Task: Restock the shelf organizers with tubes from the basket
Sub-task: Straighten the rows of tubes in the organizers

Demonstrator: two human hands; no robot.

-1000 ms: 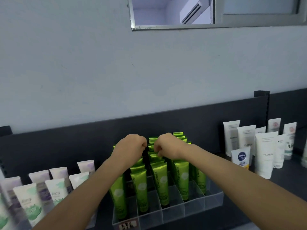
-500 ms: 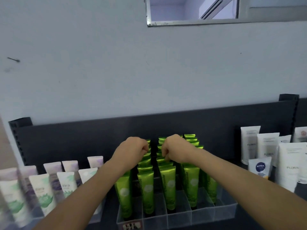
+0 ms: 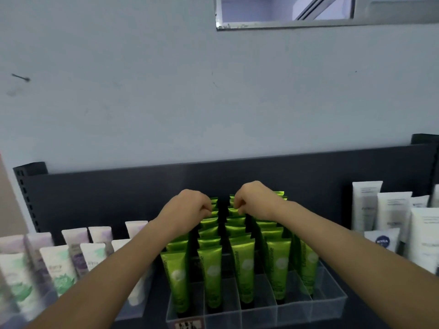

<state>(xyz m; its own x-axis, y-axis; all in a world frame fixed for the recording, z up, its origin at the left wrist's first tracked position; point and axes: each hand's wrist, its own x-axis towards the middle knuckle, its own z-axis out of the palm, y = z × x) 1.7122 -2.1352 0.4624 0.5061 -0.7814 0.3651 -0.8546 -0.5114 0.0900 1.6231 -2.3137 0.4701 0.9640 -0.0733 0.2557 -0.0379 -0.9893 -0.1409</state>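
On the black metal shelf, a clear plastic divided organizer holds rows of upright glossy green tubes. It sits between pastel-printed white tubes on the left and plain white tubes on the right. Over the back rows, the left hand and the right hand each curl their fingers, pinching a crimped tube top there.

left hand and right hand drawn slightly further apart, green tubes parted between them
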